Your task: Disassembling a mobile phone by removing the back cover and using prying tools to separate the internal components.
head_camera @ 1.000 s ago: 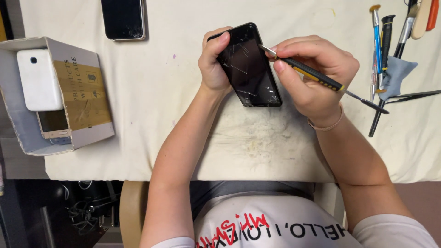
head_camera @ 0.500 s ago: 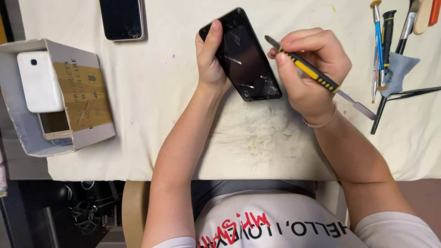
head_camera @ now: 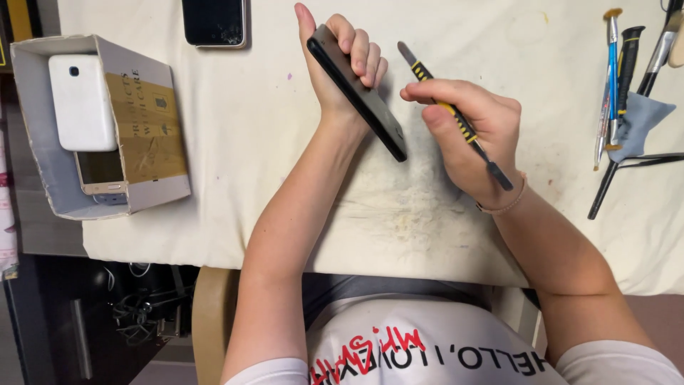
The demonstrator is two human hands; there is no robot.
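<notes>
Left hand (head_camera: 342,68) fingers clamp the black phone (head_camera: 356,93) tilted edge-up, right hand (head_camera: 467,135) just beside gripping a thin tool (head_camera: 456,117)

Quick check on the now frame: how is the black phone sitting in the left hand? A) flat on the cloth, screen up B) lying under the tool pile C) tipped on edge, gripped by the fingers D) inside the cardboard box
C: the left hand grips the black phone tipped on its edge above the white cloth, while the right hand holds a yellow-and-black tool beside it.
</notes>
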